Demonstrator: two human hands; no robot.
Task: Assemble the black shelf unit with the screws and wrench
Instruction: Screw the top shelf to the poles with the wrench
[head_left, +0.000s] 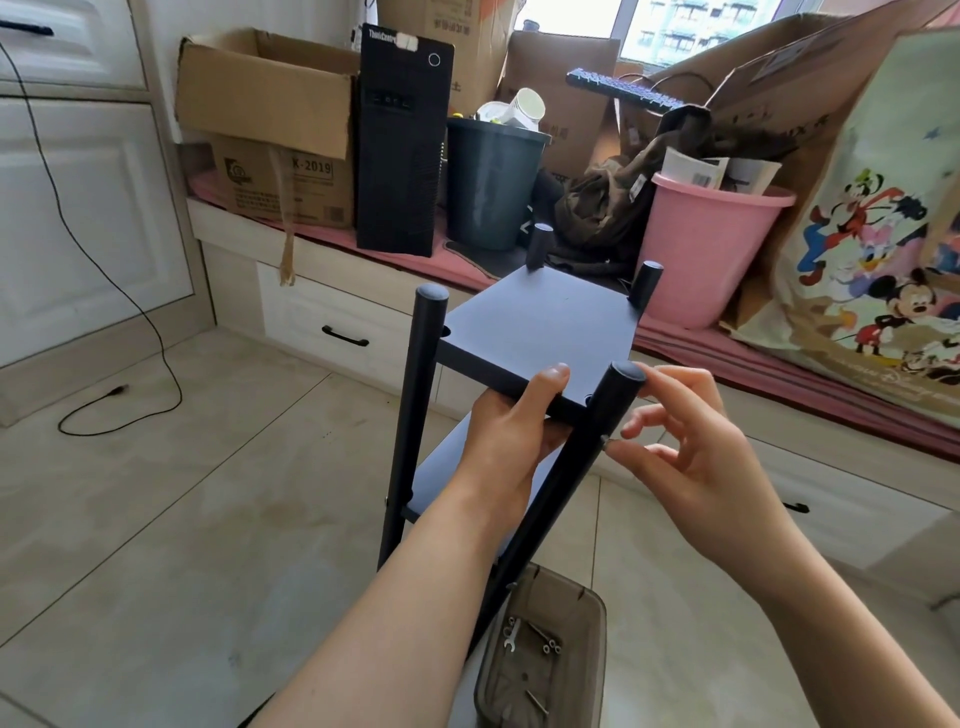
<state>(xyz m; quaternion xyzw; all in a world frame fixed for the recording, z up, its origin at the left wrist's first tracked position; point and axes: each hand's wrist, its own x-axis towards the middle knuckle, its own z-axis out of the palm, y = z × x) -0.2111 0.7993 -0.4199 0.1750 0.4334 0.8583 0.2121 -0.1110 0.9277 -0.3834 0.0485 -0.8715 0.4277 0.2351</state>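
Both busy — left hand (511, 431) grips shelf (540, 332); right hand (691, 441) seemingly pinches screw (605, 440).

"ThinkCentre" on computer tower (400, 140); "X-2019" on cardboard box (283, 182)

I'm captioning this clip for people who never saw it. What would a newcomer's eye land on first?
The black shelf unit at centre: the left hand grips its top board's near edge while the right hand pinches a screw against the front-right post. Next, the pink bucket behind it and the tray of screws below.
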